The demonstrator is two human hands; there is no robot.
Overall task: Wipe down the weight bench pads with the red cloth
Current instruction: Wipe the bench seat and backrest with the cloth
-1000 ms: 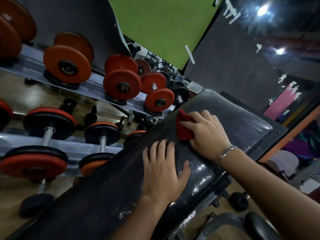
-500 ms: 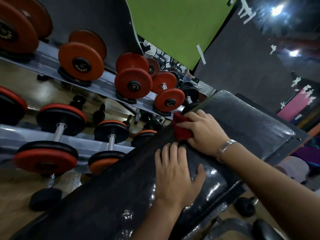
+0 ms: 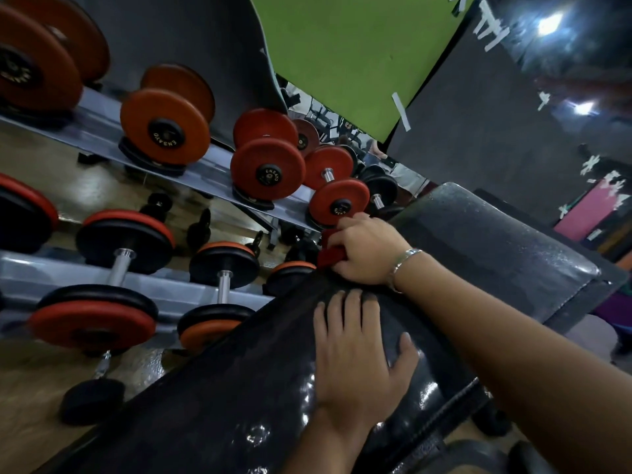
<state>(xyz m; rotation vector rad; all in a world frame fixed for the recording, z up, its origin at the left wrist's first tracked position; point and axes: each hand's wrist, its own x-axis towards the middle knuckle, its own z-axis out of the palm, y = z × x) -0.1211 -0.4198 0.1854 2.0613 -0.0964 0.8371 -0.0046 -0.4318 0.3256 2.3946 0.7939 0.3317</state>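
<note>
head view: the red cloth [image 3: 330, 257] was seen bunched in the right hand [image 3: 367, 249], whose fingers were curled round it at the edge of the padded surface [image 3: 222, 388] nearest the dumbbells [image 3: 266, 169], close to where the upper pad [image 3: 496, 241] began. only a small fold of the cloth was shown past the knuckles; the rest was hidden by the hand. the left hand [image 3: 355, 357] was laid flat on the same surface just beside the right wrist, fingers straight and thumb spread, with nothing held. the cloth was judged to be light, soft and limp, so it would best be kept wadded under palm and fingers rather than pinched by a corner, lest it be dragged loose over the edge. the dark cover of the pad was seen to be glossy with bright glints, and was judged slick, perhaps damp, with some give beneath, so steady downward pressure would be called for.
</note>
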